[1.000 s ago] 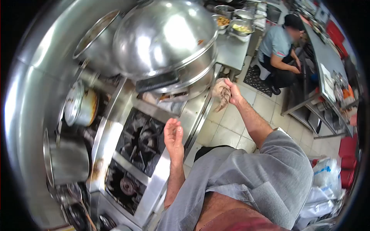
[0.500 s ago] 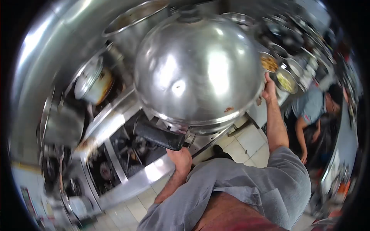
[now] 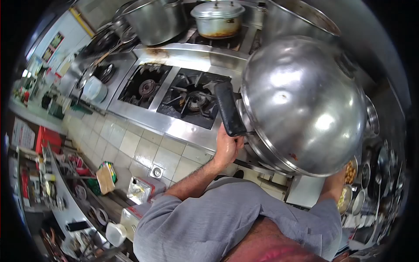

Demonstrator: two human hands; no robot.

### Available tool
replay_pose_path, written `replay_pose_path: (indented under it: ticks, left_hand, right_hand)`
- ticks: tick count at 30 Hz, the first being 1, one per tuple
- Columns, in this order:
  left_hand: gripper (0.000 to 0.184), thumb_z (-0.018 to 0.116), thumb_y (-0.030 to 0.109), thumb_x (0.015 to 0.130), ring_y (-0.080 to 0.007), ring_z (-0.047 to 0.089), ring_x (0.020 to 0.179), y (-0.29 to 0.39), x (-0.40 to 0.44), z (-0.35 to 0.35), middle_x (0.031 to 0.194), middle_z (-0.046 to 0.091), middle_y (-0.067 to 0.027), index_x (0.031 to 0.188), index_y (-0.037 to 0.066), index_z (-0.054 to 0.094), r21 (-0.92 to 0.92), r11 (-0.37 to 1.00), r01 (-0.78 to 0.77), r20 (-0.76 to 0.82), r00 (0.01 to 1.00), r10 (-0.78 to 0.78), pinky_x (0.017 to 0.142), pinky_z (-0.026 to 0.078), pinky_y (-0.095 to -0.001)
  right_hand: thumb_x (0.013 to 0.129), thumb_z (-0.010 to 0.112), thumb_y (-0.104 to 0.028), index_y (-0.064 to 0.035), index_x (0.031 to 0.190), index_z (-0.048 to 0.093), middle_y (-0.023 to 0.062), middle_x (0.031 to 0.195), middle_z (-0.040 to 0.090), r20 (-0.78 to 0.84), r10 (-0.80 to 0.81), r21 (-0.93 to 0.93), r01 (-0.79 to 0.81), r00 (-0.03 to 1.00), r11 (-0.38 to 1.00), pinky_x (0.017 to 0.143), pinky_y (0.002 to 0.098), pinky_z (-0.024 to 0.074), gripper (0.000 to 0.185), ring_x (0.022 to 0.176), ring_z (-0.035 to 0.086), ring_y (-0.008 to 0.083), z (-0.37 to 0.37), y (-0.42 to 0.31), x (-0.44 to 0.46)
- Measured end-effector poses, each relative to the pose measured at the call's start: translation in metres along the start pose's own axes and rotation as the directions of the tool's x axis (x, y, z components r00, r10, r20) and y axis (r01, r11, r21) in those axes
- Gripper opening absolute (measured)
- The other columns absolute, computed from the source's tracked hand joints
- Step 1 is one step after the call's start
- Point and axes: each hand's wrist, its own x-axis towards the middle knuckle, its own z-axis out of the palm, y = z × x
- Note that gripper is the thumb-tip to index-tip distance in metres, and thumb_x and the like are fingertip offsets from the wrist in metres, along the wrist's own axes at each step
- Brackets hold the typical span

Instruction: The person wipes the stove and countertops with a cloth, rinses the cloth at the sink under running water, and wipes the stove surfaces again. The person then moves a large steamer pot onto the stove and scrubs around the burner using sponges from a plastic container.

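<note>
A large steel pan [image 3: 267,156] under a tall domed lid [image 3: 301,100] is held up in front of my chest, tilted. My left hand [image 3: 229,147] is closed at the pan's near left side, just below a thick black handle [image 3: 230,109]. Around the far right side reaches my right hand [image 3: 338,180]; the lid hides its fingers, and only the wrist area shows clearly. What the pan contains is covered by the lid.
Left of the pan runs a steel stove with a black burner [image 3: 195,100]. A lidded pressure cooker [image 3: 218,22] and a deep stockpot [image 3: 155,22] stand behind it. Bowls of cut food [image 3: 345,198] sit at right. Tins and a cluttered shelf line the lower left, beside the tiled floor [image 3: 131,142].
My view has swung left, bringing the stove and floor into sight. The lidded pan now leans to the right in view. My right hand has gone mostly behind the lid.
</note>
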Motion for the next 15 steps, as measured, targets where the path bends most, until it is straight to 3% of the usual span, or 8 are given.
replay_pose_path:
  ticks: [7,15]
  left_hand:
    - [0.025,0.058,0.017,0.089,-0.0088,0.023,0.036,0.008,-0.002,0.011,0.045,0.032,0.0015,0.070,0.010,0.043,-0.002,1.000,0.013,-0.094,0.995,-0.013,0.039,0.015,-0.0275]
    - [0.016,0.059,0.009,0.086,-0.0082,0.033,0.035,0.030,0.005,0.012,0.045,0.037,0.0002,0.075,0.007,0.048,0.029,0.996,0.088,-0.021,0.996,-0.088,0.034,0.025,-0.0250]
  right_hand:
    - [0.089,0.053,-0.028,-0.0060,0.097,0.059,0.0050,0.088,0.061,0.028,0.004,-0.034,-0.003,1.000,0.999,0.071,0.0320,0.0467,0.024,0.079,0.058,0.0176,0.004,-0.001,0.006]
    - [0.089,0.053,-0.026,-0.0065,0.093,0.058,0.0041,0.085,0.060,0.036,0.005,-0.067,-0.003,0.999,0.998,0.068,0.0310,0.0457,0.020,0.076,0.056,0.0162,0.006,-0.003,0.004]
